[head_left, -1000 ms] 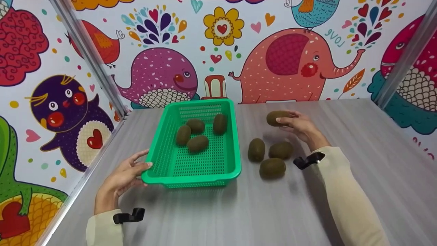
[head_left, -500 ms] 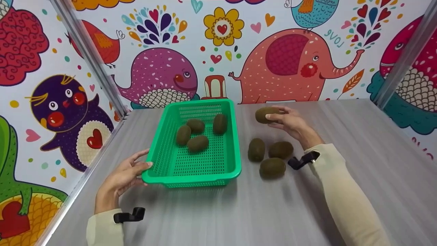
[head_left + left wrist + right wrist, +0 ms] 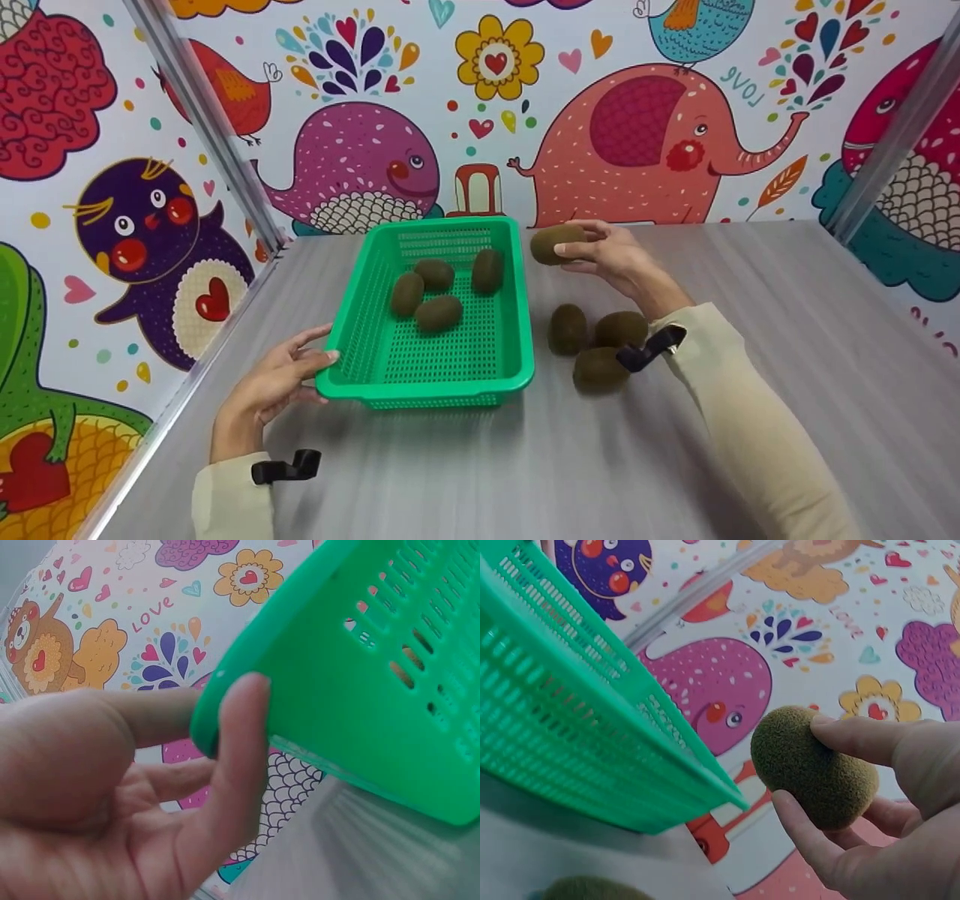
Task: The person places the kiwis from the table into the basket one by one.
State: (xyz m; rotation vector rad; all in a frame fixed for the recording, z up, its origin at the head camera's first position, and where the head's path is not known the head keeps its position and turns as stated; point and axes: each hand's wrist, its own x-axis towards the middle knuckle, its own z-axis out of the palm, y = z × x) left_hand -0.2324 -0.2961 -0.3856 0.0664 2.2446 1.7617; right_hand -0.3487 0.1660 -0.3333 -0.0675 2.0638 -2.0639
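A green plastic basket (image 3: 435, 390) with slotted walls stands left of centre, several brown kiwis (image 3: 439, 313) lying on its floor. At its near left corner my left hand (image 3: 277, 379) pinches the rim; the left wrist view shows thumb and fingers on either side of the basket edge (image 3: 300, 622). My right hand (image 3: 619, 259) grips a kiwi (image 3: 556, 245) above the table, just outside the basket's right rim. In the right wrist view that kiwi (image 3: 810, 765) sits between the thumb and fingers, apart from the basket wall (image 3: 615, 727).
Three kiwis (image 3: 568, 330) lie together on the grey table (image 3: 450, 472), right of the basket and below my right forearm. Printed cartoon panels (image 3: 480, 112) close off the back and sides, with metal posts (image 3: 210, 120) at the corners.
My right hand has moved left with the kiwi, from above the loose kiwis to beside the basket rim. The left hand keeps its hold. The head view has shifted slightly.
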